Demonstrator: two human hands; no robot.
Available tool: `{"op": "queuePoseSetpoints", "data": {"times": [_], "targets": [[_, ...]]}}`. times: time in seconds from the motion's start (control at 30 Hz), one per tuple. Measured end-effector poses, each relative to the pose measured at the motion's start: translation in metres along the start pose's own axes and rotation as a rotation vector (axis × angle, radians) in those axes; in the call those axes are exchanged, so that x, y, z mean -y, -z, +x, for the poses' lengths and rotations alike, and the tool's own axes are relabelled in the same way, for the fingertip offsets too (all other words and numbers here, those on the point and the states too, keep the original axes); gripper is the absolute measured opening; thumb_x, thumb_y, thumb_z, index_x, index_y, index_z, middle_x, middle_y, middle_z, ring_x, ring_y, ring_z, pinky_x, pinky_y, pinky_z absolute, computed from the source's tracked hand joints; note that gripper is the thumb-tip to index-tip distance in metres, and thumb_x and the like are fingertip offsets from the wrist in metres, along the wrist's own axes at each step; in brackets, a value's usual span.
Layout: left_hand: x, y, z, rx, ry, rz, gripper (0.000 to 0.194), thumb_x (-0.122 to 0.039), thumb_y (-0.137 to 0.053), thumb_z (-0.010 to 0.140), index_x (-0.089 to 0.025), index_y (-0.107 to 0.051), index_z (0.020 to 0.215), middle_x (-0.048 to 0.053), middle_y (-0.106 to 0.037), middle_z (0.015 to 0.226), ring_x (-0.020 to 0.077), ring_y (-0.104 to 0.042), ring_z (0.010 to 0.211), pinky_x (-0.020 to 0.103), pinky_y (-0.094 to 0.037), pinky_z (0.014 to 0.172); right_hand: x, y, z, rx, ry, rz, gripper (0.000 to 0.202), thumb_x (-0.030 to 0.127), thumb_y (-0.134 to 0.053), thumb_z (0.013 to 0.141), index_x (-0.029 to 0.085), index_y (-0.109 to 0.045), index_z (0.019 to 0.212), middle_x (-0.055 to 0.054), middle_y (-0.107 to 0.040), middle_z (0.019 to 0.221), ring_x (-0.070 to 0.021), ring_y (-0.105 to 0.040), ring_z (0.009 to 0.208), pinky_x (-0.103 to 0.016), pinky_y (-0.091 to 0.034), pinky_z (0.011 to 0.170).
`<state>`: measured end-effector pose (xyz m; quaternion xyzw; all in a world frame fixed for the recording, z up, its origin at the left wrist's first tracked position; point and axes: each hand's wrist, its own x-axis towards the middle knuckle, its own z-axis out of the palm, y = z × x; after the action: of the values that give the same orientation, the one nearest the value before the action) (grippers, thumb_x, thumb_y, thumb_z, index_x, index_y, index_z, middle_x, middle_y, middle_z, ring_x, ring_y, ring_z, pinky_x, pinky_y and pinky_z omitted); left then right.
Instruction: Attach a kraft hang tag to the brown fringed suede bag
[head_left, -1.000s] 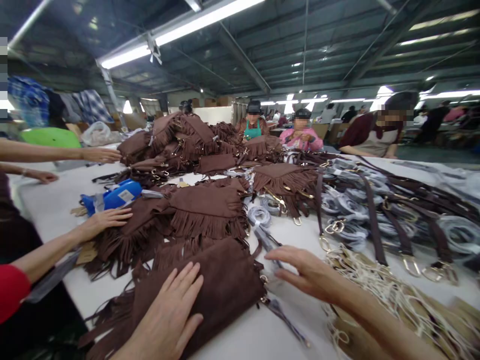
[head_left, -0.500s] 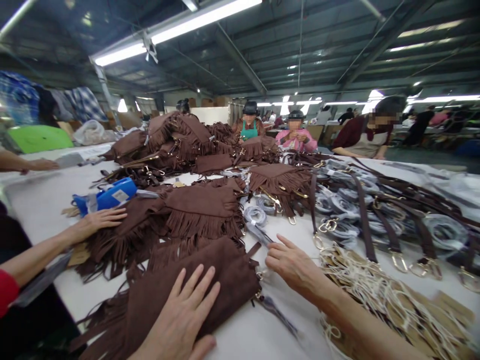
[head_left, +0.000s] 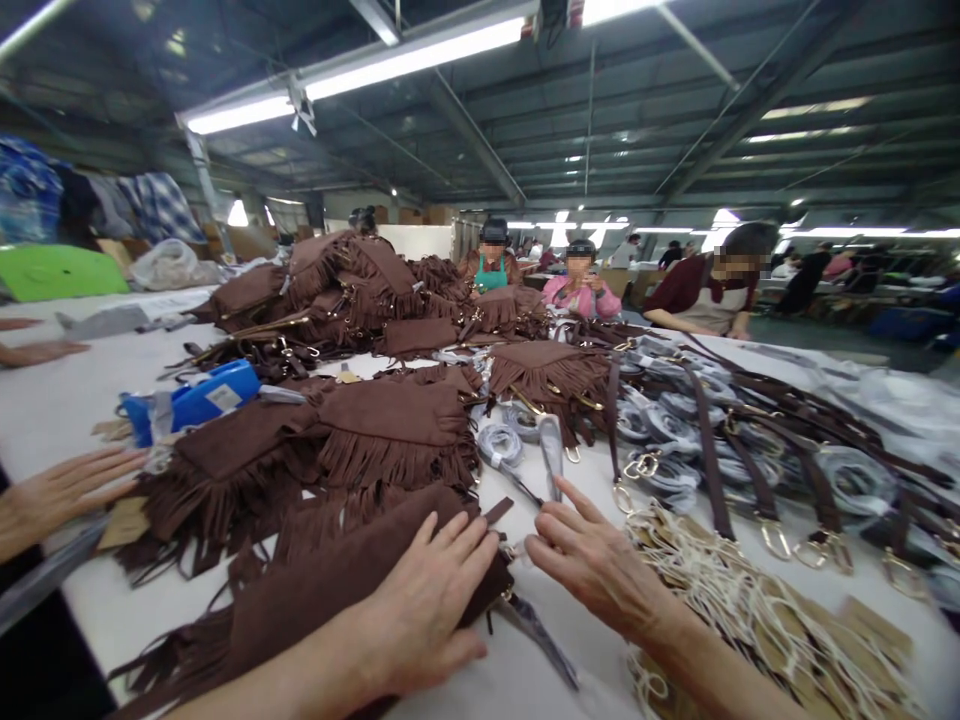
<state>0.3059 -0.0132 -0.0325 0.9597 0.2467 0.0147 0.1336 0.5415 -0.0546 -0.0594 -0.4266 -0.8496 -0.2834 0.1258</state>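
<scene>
Head view: left hand (head_left: 427, 610) flat on brown bag (head_left: 337, 590); right hand (head_left: 592, 560) perhaps pinching its clasp.

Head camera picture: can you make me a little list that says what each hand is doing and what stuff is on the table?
left hand: flat, fingers spread, pressing on the nearest brown fringed suede bag
right hand: open, fingers by the bag's corner with the metal ring, holding nothing
table: white, crowded
middle: more fringed bags
right side: brown straps with gold clasps
near right: paper tags on cream strings
left side: blue tool
other people: a co-worker's hand at left; workers seated at the far end
</scene>
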Motion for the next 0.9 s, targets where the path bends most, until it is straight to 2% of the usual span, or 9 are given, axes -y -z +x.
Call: {"op": "queuePoseSetpoints", "data": {"times": [0.13, 0.23, 0.3, 0.47, 0.53, 0.6, 0.67, 0.8, 0.9], "targets": [[0.012, -0.016, 0.025, 0.039, -0.016, -0.036, 0.082, -0.023, -0.063, 0.074, -0.011, -0.028, 0.148, 0.014, -0.035, 0.153, 0.0318, -0.024, 0.144, 0.060, -0.013, 0.118, -0.003, -0.002, -0.005, -0.001, 0.020, -0.020, 0.019, 0.015, -0.047, 0.096, 0.023, -0.062, 0.086, 0.001, -0.057, 0.076, -0.0168, -0.054, 0.078, -0.047, -0.027, 0.115], [0.022, -0.020, 0.027, 0.053, -0.063, -0.079, 0.074, -0.027, -0.062, 0.076, -0.016, -0.035, 0.144, 0.012, -0.039, 0.151, 0.0305, -0.028, 0.143, 0.058, -0.015, 0.118, -0.007, -0.009, -0.008, 0.038, 0.008, -0.011, 0.021, 0.014, -0.047, 0.096, 0.022, -0.061, 0.084, 0.002, -0.057, 0.075, -0.0167, -0.054, 0.076, -0.047, -0.027, 0.114], [0.025, -0.021, 0.025, 0.007, -0.069, -0.088, 0.065, -0.025, -0.059, 0.078, -0.020, -0.040, 0.140, 0.010, -0.046, 0.146, 0.0275, -0.035, 0.139, 0.056, -0.018, 0.118, -0.010, -0.017, -0.006, 0.042, -0.004, -0.005, 0.021, 0.013, -0.047, 0.095, 0.022, -0.061, 0.083, 0.001, -0.058, 0.075, -0.0167, -0.054, 0.077, -0.046, -0.027, 0.113], [0.026, -0.020, 0.026, -0.108, 0.080, -0.026, 0.050, -0.020, -0.052, 0.080, -0.022, -0.049, 0.130, 0.008, -0.057, 0.129, 0.0261, -0.047, 0.126, 0.059, -0.020, 0.116, -0.013, -0.037, 0.007, 0.107, -0.087, 0.065, 0.018, 0.012, -0.051, 0.093, 0.021, -0.061, 0.082, 0.000, -0.062, 0.079, -0.0169, -0.059, 0.079, -0.042, -0.036, 0.106], [0.028, -0.020, 0.028, -0.112, 0.119, -0.011, 0.051, -0.017, -0.049, 0.080, -0.023, -0.050, 0.130, 0.008, -0.056, 0.130, 0.0261, -0.048, 0.126, 0.061, -0.021, 0.115, -0.016, -0.037, 0.007, 0.190, -0.117, 0.160, 0.016, 0.009, -0.052, 0.091, 0.021, -0.062, 0.090, -0.002, -0.067, 0.090, -0.0180, -0.061, 0.093, -0.039, -0.039, 0.104], [0.034, -0.023, 0.029, -0.120, 0.130, -0.003, 0.053, -0.016, -0.046, 0.080, -0.025, -0.050, 0.132, 0.008, -0.055, 0.133, 0.0254, -0.047, 0.127, 0.061, -0.023, 0.114, -0.024, -0.031, 0.002, 0.281, -0.199, 0.253, 0.020, 0.009, -0.054, 0.090, 0.023, -0.063, 0.102, -0.003, -0.068, 0.105, -0.0182, -0.060, 0.107, -0.035, -0.040, 0.102], [0.041, -0.029, 0.031, -0.145, 0.119, 0.012, 0.054, -0.017, -0.046, 0.081, -0.026, -0.049, 0.134, 0.008, -0.054, 0.136, 0.0258, -0.046, 0.129, 0.061, -0.023, 0.114, -0.039, -0.020, -0.009, 0.340, -0.355, 0.272, 0.023, 0.012, -0.055, 0.090, 0.023, -0.063, 0.108, -0.005, -0.069, 0.111, -0.0186, -0.061, 0.107, -0.031, -0.044, 0.095], [0.054, -0.045, 0.034, -0.195, 0.094, 0.066, 0.051, -0.028, -0.049, 0.085, -0.026, -0.051, 0.135, 0.010, -0.053, 0.139, 0.0299, -0.045, 0.132, 0.063, -0.022, 0.114, -0.085, 0.015, -0.049, 0.380, -0.671, 0.187, 0.022, 0.016, -0.049, 0.093, 0.018, -0.067, 0.104, -0.008, -0.073, 0.098, -0.0206, -0.066, 0.093, -0.028, -0.047, 0.078], [0.060, -0.056, 0.035, -0.213, 0.081, 0.108, 0.050, -0.034, -0.048, 0.088, -0.027, -0.050, 0.137, 0.009, -0.052, 0.140, 0.0311, -0.044, 0.132, 0.063, -0.023, 0.114, -0.112, 0.043, -0.079, 0.422, -0.795, 0.183, 0.026, 0.019, -0.044, 0.093, 0.020, -0.070, 0.088, -0.005, -0.073, 0.083, -0.0186, -0.067, 0.079, -0.025, -0.045, 0.068]]}}
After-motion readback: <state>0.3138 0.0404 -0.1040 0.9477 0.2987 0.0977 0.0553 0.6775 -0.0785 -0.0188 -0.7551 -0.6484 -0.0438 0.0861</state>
